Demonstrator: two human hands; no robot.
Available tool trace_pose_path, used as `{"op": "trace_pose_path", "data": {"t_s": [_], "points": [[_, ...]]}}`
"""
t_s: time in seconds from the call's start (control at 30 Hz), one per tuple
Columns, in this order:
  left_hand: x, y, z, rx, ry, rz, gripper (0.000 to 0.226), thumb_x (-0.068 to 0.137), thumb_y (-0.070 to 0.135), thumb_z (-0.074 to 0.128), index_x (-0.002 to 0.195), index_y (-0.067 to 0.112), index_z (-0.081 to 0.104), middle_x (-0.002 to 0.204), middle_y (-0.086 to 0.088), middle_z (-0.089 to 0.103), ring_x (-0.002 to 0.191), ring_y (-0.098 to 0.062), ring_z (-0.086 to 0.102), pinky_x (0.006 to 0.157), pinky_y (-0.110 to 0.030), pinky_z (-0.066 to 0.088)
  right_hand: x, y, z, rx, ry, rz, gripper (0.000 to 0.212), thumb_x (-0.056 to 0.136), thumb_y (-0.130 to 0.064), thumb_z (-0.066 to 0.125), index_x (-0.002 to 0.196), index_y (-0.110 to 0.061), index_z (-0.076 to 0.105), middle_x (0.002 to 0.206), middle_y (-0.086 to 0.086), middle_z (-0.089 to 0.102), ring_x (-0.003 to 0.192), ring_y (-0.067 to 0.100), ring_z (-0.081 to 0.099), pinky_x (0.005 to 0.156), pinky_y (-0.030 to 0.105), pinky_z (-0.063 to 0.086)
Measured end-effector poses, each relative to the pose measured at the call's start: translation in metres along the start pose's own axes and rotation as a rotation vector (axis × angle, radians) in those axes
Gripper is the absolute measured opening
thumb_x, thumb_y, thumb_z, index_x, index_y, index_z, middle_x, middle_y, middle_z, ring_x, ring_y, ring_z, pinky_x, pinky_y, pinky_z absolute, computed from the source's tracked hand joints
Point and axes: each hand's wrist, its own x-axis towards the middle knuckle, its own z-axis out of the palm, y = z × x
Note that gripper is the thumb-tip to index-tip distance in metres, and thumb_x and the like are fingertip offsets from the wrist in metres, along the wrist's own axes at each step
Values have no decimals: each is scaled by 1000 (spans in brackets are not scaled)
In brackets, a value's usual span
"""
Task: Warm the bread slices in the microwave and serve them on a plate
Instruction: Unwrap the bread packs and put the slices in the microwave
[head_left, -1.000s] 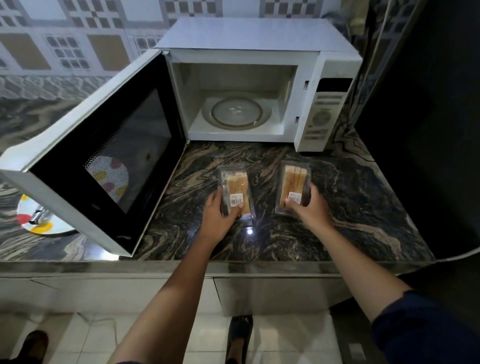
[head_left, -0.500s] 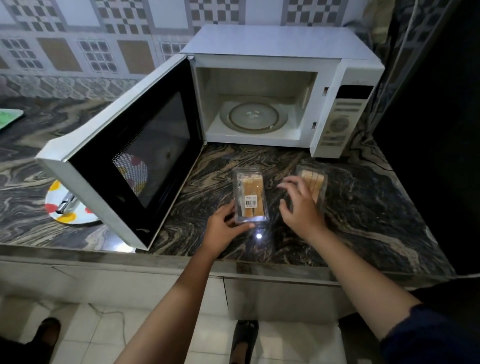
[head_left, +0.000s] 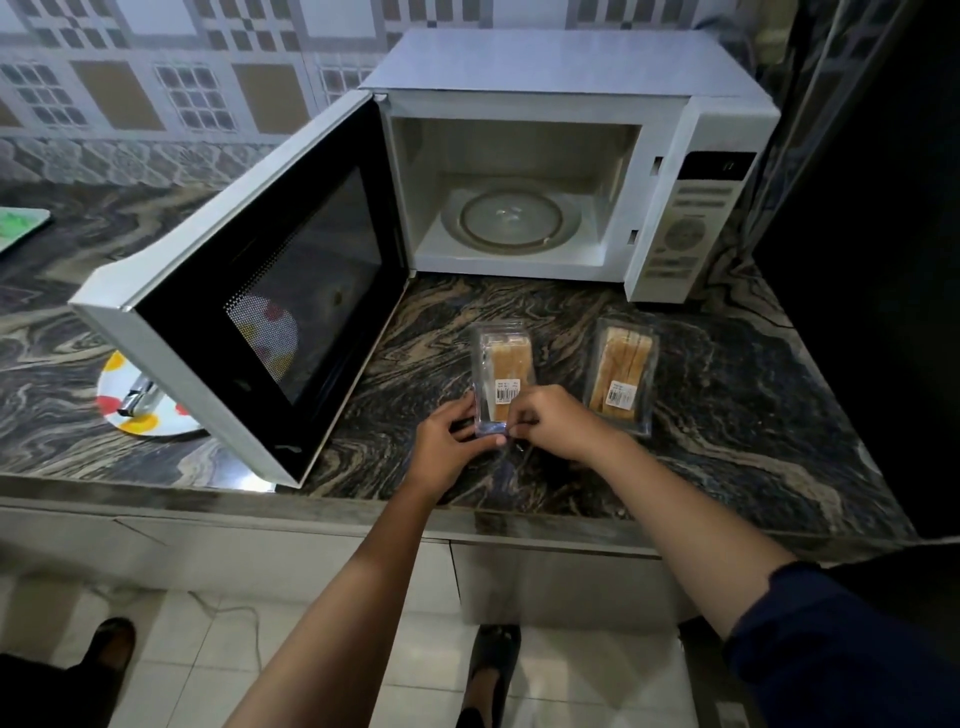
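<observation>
Two clear plastic packs of bread slices lie on the dark marbled counter in front of the white microwave (head_left: 571, 78). My left hand (head_left: 449, 441) and my right hand (head_left: 556, 423) both pinch the near end of the left bread pack (head_left: 504, 366). The right bread pack (head_left: 623, 376) lies untouched beside my right hand. The microwave door (head_left: 249, 291) hangs wide open to the left, and the glass turntable (head_left: 511, 218) inside is bare. A white plate with red and yellow spots (head_left: 148, 415) sits behind the door, partly hidden by it.
A metal utensil (head_left: 136, 397) rests on the spotted plate. A green board (head_left: 21, 223) lies at the far left of the counter. A dark tall surface (head_left: 883, 260) walls off the right side. The counter edge (head_left: 363, 512) runs just below my hands.
My right hand left the right bread pack and moved left onto the near end of the left pack, joining my left hand. The view shifted leftward.
</observation>
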Motion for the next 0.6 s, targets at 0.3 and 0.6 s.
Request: {"op": "trace_pose_path", "data": {"t_s": [0.3,0.6], "points": [[-2,5,0,-54,4,-49,75,69,-6,76,135,-3,42,121,-8,54,106,-11,56,78,-7,49,18,-8,-19,40,-128,140,17,79,-4,59,78,-13,74,89,1,67,93,18,61,86,35,51],[-1,5,2,-54,2,-68,76,70,-5,76,137,-3,39,122,-10,53,107,-14,55,79,-6,49,23,-10,-27,-50,-200,155,17,78,-12,61,71,-23,72,91,-5,65,92,17,61,87,37,52]]}}
